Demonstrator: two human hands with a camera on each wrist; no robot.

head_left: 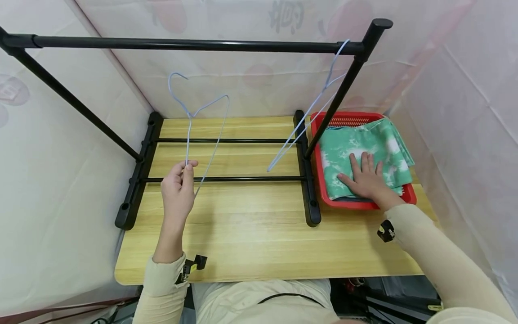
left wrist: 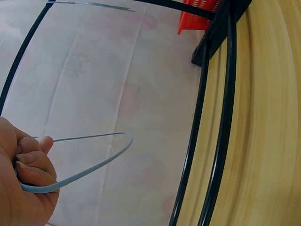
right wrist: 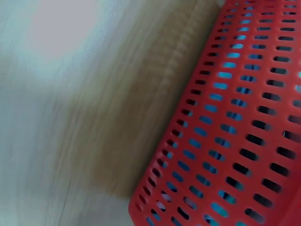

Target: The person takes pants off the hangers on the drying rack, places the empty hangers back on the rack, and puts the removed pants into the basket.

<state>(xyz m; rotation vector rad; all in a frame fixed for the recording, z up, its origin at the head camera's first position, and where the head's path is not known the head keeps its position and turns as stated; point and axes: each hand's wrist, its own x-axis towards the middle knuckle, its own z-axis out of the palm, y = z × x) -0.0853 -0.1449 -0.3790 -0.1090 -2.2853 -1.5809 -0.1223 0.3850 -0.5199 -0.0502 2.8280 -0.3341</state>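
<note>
My left hand (head_left: 178, 189) grips a light blue wire clothes hanger (head_left: 188, 135) by one end, holding it up in front of the rack with its hook to the top left. In the left wrist view the fingers (left wrist: 35, 165) curl round the hanger wire (left wrist: 89, 172). My right hand (head_left: 366, 180) lies spread on a folded green and white patterned cloth (head_left: 388, 144), which sits in a red plastic basket (head_left: 409, 195). The right wrist view shows only the basket's slotted side (right wrist: 225, 122); the hand is out of it.
A black rack stands on the wooden table (head_left: 243, 234), with a top bar (head_left: 194, 44) and two low crossbars (head_left: 243, 178). Another blue hanger (head_left: 307, 112) hangs at the bar's right end, beside the basket. Pale curtains (head_left: 60, 180) enclose the table's left, back and right.
</note>
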